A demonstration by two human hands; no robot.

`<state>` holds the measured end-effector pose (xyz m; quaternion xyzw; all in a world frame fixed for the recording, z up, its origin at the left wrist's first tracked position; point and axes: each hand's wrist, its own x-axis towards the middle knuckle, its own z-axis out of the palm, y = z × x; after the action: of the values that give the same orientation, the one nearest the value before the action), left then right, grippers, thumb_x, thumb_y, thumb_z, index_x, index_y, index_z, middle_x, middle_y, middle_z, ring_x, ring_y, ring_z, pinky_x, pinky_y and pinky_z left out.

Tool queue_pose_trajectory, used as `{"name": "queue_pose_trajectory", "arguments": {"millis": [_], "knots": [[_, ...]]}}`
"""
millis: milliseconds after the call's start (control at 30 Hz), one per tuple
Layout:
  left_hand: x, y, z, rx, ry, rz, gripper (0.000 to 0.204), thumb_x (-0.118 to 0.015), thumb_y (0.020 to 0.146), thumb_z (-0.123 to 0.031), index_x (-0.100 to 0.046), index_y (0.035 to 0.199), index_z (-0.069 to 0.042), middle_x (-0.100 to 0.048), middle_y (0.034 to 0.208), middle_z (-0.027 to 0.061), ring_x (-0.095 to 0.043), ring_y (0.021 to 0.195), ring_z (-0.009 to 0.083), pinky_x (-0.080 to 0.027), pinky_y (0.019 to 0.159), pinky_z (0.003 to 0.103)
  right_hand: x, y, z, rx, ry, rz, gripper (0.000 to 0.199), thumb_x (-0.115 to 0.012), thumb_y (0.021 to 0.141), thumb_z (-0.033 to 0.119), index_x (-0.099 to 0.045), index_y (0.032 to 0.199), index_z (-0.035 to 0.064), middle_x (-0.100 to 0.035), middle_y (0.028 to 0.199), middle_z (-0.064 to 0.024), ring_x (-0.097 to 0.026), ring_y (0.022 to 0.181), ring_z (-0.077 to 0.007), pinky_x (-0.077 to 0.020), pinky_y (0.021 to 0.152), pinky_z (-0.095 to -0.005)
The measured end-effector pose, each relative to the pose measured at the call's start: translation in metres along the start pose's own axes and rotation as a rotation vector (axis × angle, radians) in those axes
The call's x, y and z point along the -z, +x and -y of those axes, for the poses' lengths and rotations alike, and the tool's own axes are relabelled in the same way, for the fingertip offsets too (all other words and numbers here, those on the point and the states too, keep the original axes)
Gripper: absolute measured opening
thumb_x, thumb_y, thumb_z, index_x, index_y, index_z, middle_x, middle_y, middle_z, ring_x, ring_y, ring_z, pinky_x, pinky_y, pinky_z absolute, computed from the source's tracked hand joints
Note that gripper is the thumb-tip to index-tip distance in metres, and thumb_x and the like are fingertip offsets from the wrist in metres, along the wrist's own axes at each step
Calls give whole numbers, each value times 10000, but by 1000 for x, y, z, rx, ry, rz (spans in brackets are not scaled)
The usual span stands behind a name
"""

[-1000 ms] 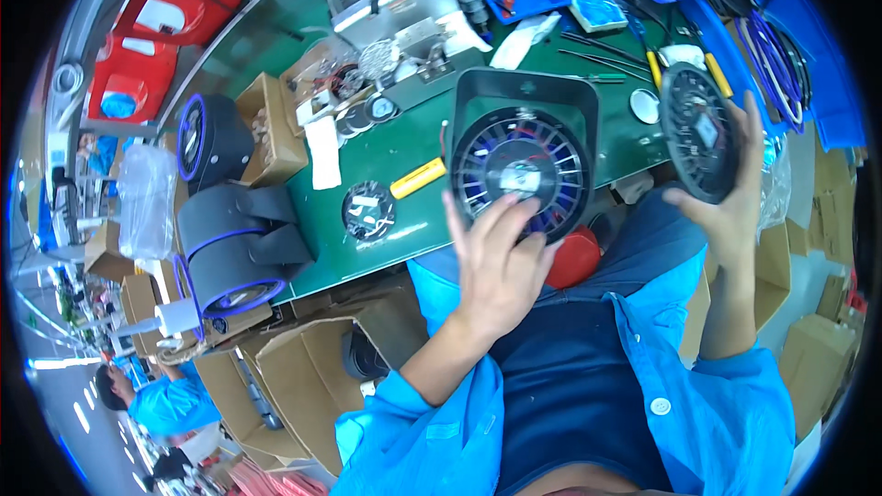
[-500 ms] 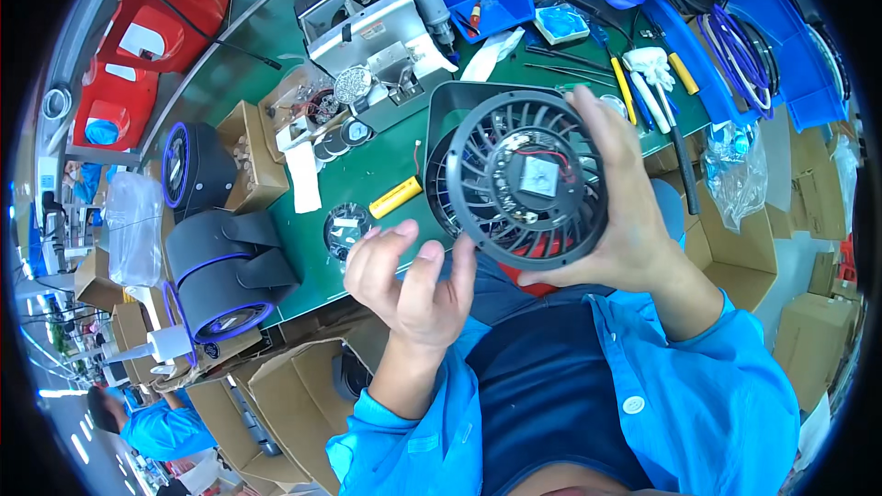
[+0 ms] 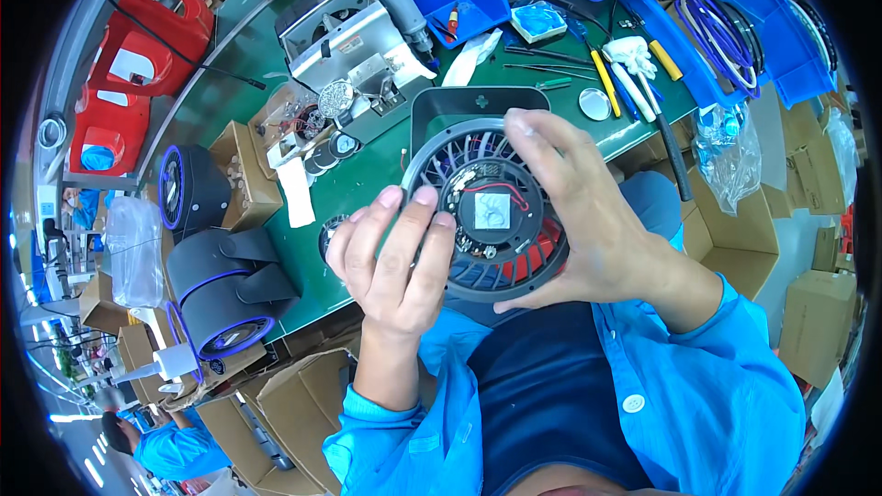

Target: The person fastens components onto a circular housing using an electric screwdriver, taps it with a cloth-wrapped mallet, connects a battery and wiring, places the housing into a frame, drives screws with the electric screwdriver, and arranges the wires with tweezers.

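Observation:
A round black fan grille [image 3: 533, 257] with curved slats is between my hands, tilted toward me. At its hub are a ring-shaped circuit board [image 3: 453, 211], a square white pad [image 3: 492, 211] and a red wire. My right hand [image 3: 588, 211] grips the right rim, fingers at the top and thumb below. My left hand [image 3: 390, 262] has its fingertips over the left rim; its thumb is hard to make out. Behind the grille stands a dark, open-topped housing [image 3: 478, 103], partly hidden.
Two black fan bodies with purple rings, one lower [image 3: 225, 289] and one upper [image 3: 193, 186], stand left. A grey metal machine [image 3: 354, 55], a blue tray [image 3: 459, 5] and hand tools [image 3: 614, 83] occupy the green table [image 3: 367, 165]. Cardboard boxes [image 3: 726, 230] flank me. A person [image 3: 175, 445] is lower left.
The grille has moved left and a little lower, turning to face me more squarely. My left fingers have come onto its rim. The yellow cylindrical battery is now hidden behind my left hand.

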<state>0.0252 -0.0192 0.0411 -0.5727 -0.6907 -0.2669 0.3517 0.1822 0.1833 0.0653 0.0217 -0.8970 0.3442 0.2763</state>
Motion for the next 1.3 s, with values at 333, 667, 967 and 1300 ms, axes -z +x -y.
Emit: {"name": "queue_pose_trajectory", "arguments": {"millis": [333, 667, 967, 1300], "knots": [[42, -38, 27, 838, -409, -477, 231, -736, 1069, -122, -690, 1270, -17, -767, 1257, 121, -740, 1150, 286, -611, 976, 426, 16, 13, -37, -116, 124, -67, 803, -976, 794, 327, -645, 1470, 47, -642, 1418, -186, -608, 1327, -381, -468, 1146, -489], [49, -45, 26, 1284, -1184, -660, 317, -652, 1127, -109, -607, 1435, -51, -723, 1360, 141, -748, 1157, 274, -675, 897, 485, -56, 87, 3, 267, -148, 125, 269, -874, 852, 185, -798, 1093, 93, -724, 1035, -88, -676, 1067, -279, -495, 927, -433], [53, -47, 10, 1229, -1229, -658, 359, -598, 1138, -60, -557, 1494, -51, -732, 1343, 132, -758, 1169, 280, -660, 1024, 537, -149, 172, -4, 357, -608, 1112, 177, -782, 819, 196, -811, 973, 114, -792, 868, -99, -785, 975, -301, -543, 870, -451], [67, -63, 18, 1208, -1278, -710, 331, -645, 1111, -41, -578, 1435, -34, -734, 1304, 159, -744, 1160, 281, -651, 995, 547, -69, 162, -2, -83, 54, 482, 253, -805, 866, 74, -606, 1019, 43, -670, 833, -68, -697, 754, -154, -512, 634, -351]]}}
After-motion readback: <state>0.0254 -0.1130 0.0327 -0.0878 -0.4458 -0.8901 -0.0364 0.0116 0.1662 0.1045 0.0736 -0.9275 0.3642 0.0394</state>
